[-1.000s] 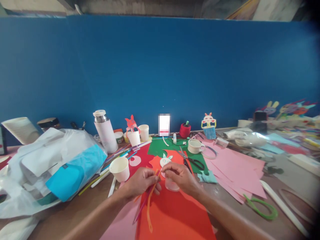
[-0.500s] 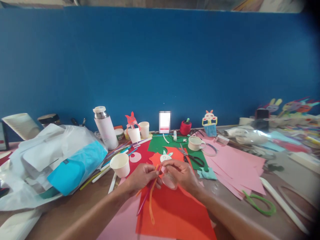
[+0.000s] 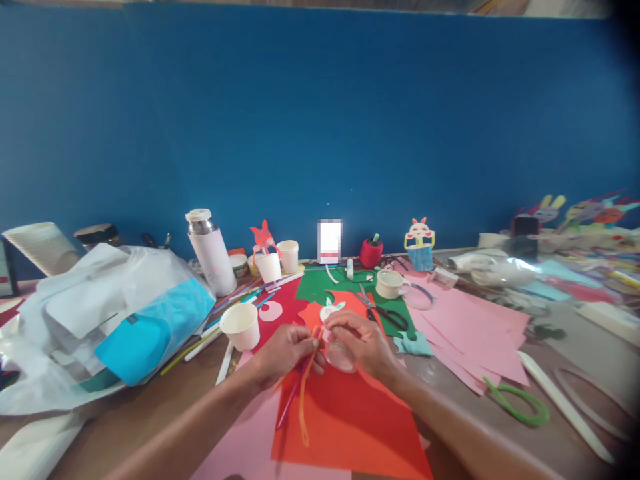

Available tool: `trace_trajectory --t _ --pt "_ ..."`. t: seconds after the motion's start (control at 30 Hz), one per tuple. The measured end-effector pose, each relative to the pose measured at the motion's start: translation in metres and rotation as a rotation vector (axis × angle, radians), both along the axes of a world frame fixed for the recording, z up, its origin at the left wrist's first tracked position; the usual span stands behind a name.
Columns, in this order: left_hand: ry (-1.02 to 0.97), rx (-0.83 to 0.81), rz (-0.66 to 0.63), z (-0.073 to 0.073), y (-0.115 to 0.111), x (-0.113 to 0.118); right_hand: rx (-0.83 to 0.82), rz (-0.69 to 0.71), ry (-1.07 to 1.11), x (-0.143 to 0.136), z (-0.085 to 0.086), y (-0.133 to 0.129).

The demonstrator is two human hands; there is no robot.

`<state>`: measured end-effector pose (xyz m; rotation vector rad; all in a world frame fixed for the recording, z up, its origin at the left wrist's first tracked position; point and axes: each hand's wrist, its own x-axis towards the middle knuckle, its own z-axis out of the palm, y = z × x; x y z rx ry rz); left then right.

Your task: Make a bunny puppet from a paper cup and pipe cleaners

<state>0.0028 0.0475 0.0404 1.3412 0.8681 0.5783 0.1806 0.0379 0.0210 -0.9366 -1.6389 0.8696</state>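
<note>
My left hand is closed in a pinch on thin orange and purple pipe cleaners; their lower ends hang over the red paper. Close beside it, my right hand has thumb and fingers drawn together near the upper ends of the strips. Under those fingers sits a clear round thing that looks like a roll of tape. A white paper rabbit face with greenish ears shows just beyond the fingertips, its lower part hidden.
Black-handled scissors and a cream cup lie beyond my right hand. To the left are a paper cup, a thermos and a plastic bag. Pink paper sheets spread to the right. A blue panel stands behind.
My hands stay nearly in place, with the right fingers shifting slightly around the upper ends of the pipe cleaners. The whole view has tilted a little.
</note>
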Motion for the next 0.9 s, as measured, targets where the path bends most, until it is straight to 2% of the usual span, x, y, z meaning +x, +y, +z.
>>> trace_trajectory --t 0.1,0.23,0.4,0.63,0.9 --pt "0.035 0.048 0.016 -0.002 0.000 0.001 0.064 0.005 -0.055 0.000 0.003 -0.001" --pt "0.092 0.115 -0.016 -0.001 -0.002 0.003 0.066 0.049 -0.137 -0.001 0.009 -0.006" --pt "0.146 0.113 -0.048 0.002 -0.006 0.006 0.113 0.070 -0.185 -0.004 0.012 -0.011" --pt "0.157 0.075 -0.039 0.006 -0.009 0.008 0.155 0.000 -0.227 -0.006 0.006 -0.010" --pt "0.098 0.068 -0.031 0.000 -0.008 0.008 0.209 -0.087 -0.230 -0.010 0.002 -0.011"
